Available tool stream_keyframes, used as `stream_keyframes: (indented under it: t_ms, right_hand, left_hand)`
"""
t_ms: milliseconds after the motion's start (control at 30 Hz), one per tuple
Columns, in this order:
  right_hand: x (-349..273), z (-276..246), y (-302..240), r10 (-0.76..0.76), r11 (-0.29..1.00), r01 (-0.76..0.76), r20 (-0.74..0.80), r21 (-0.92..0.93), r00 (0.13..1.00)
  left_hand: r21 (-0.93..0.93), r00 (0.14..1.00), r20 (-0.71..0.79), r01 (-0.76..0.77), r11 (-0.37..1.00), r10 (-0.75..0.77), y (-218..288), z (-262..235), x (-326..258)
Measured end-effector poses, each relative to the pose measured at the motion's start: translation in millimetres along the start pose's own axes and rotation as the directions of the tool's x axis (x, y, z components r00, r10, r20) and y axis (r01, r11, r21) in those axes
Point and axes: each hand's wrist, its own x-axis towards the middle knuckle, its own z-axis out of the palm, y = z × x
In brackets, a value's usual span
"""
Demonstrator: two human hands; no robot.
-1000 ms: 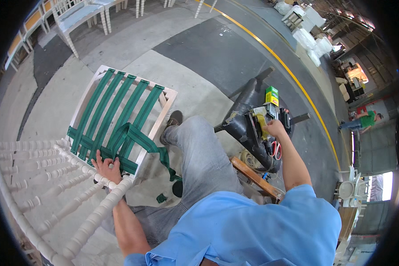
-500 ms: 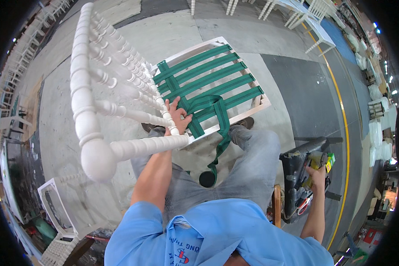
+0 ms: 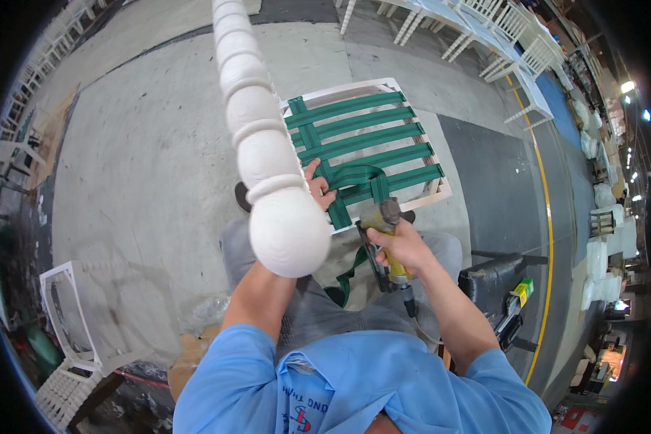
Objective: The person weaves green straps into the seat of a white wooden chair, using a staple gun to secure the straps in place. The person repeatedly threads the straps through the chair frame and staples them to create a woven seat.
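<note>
In front of me is a white chair with turned spindles. Its thick bobbin-shaped post (image 3: 260,155) rises close to the view and hides part of my left forearm. Green webbing straps (image 3: 380,133) run across the seat frame (image 3: 439,189), with one strap crossing near the backrest side. My left hand (image 3: 318,186) lies on the webbing there, fingers apart, partly hidden by the post. A loose strap end (image 3: 354,267) loops over the seat and hangs toward a roll between my legs. My right hand (image 3: 405,249) grips a yellow air staple gun (image 3: 399,272), nose near the seat's front edge.
To my right stands a black padded stool (image 3: 492,278) with a green-and-yellow box (image 3: 524,291) on it. An air hose (image 3: 428,334) trails from the gun beside my leg. Another white chair frame (image 3: 69,318) lies at the left. White tables and chairs (image 3: 532,98) stand far right.
My right hand has brought the staple gun from the stool to the seat's near edge. The view has shifted, so the chair post now looms more centrally. My left hand stays on the webbing.
</note>
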Motion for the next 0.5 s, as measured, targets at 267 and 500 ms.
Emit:
stream_keyframes:
  t_ms: [267,500]
  right_hand:
    - [31.1,20.5,12.4,-0.048,0.989,0.042,-0.035,-0.144,0.998]
    - [40.7,21.1,18.8,-0.06,0.998,0.06,-0.024,0.0,0.998]
  left_hand:
    - [0.884,0.968,-0.027,-0.094,0.459,0.25,-12.0,2.0,-2.5]
    - [0.422,0.875,0.258,0.28,-0.862,0.41,-30.5,7.9,-3.1]
